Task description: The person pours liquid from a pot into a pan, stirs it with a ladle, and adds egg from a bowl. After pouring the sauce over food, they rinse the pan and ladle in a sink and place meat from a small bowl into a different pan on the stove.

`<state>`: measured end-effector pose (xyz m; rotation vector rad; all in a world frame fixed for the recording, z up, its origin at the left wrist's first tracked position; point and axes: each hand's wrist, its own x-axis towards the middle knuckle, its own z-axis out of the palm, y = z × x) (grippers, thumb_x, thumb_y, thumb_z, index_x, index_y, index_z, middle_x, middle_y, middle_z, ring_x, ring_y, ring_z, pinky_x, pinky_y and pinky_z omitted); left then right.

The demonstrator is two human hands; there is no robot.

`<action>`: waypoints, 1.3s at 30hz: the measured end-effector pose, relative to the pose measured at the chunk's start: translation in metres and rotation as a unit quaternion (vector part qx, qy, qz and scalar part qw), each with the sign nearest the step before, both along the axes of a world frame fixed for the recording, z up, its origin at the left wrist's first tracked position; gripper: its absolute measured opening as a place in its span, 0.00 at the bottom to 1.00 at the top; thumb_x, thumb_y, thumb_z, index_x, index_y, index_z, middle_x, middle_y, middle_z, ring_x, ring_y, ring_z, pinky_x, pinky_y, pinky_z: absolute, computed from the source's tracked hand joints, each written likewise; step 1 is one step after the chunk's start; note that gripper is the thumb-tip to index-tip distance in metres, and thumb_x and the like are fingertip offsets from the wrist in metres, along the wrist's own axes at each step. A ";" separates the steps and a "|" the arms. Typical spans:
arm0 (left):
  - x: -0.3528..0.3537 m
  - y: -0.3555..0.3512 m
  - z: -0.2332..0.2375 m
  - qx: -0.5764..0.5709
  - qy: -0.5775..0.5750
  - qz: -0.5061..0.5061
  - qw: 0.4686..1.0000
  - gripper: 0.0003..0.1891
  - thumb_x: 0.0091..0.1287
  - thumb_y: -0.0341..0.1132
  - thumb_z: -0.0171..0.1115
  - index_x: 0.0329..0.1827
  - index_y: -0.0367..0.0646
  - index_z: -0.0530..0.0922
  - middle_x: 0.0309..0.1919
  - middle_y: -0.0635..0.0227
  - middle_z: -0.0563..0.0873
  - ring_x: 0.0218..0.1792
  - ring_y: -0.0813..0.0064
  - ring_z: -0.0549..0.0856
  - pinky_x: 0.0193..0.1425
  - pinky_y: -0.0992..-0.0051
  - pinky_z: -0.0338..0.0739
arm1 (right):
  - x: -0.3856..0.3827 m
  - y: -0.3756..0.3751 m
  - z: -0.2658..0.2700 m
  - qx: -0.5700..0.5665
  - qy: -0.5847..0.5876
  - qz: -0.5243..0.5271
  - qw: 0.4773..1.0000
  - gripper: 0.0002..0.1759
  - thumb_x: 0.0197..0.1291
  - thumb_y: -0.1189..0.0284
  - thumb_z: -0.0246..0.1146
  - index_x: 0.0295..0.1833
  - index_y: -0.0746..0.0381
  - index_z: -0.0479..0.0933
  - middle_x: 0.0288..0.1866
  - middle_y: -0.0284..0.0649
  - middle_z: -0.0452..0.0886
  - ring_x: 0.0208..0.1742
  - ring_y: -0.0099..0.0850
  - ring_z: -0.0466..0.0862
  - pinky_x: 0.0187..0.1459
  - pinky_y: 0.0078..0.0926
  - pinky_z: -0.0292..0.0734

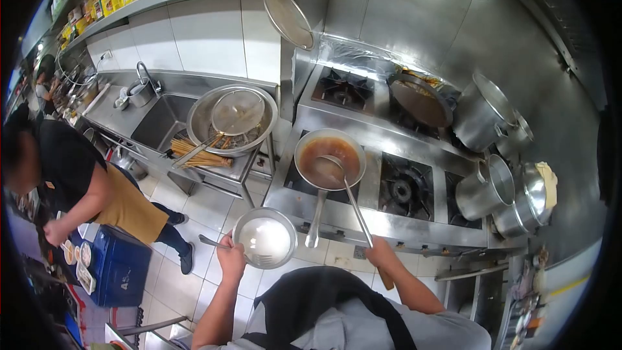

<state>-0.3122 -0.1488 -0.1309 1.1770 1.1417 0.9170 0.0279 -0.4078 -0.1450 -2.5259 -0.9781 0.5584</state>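
My left hand [231, 257] is closed on the near left rim of a metal bowl [265, 237] with white contents; a utensil handle sticks out beside the fingers. The fingers of my right hand [383, 256] are wrapped round the handle of a long ladle [357, 212]. Its head lies in the reddish-brown liquid of a pan [330, 159] on the front left burner. The pan's own handle [315, 220] points toward me, untouched. Bowl and pan are apart, with the bowl lower left of the pan.
A large basin [269, 116] with a strainer [238, 111] stands by the sink [167, 116], near wooden sticks [202, 155]. Pots [479, 185] and a wok [421, 100] occupy the stove's right and back. A co-worker [71, 162] stands left beside a blue cooler [122, 269].
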 end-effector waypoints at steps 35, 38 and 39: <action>-0.019 0.004 0.006 -0.013 -0.010 -0.008 1.000 0.09 0.49 0.16 0.50 0.24 0.41 0.64 0.41 0.56 0.86 0.25 0.81 0.73 0.32 0.81 0.69 | 0.015 0.050 0.007 0.005 0.182 -0.023 0.983 0.15 0.52 0.72 0.57 0.44 0.68 0.76 0.39 0.61 0.82 0.45 0.54 0.84 0.47 0.45 0.78; -0.017 0.005 0.012 -0.037 -0.024 -0.007 0.999 0.09 0.50 0.16 0.50 0.24 0.41 0.64 0.47 0.53 0.86 0.26 0.80 0.74 0.32 0.81 0.69 | 0.022 0.052 -0.005 0.027 0.150 -0.088 0.984 0.09 0.54 0.75 0.55 0.39 0.69 0.75 0.26 0.51 0.79 0.28 0.40 0.83 0.32 0.39 0.78; -0.018 0.007 0.007 -0.036 -0.024 -0.004 0.999 0.09 0.50 0.16 0.50 0.24 0.41 0.64 0.47 0.53 0.86 0.26 0.80 0.74 0.32 0.81 0.69 | 0.014 0.027 -0.013 0.025 0.054 -0.070 0.996 0.09 0.54 0.76 0.55 0.39 0.69 0.75 0.25 0.51 0.79 0.27 0.40 0.83 0.31 0.39 0.78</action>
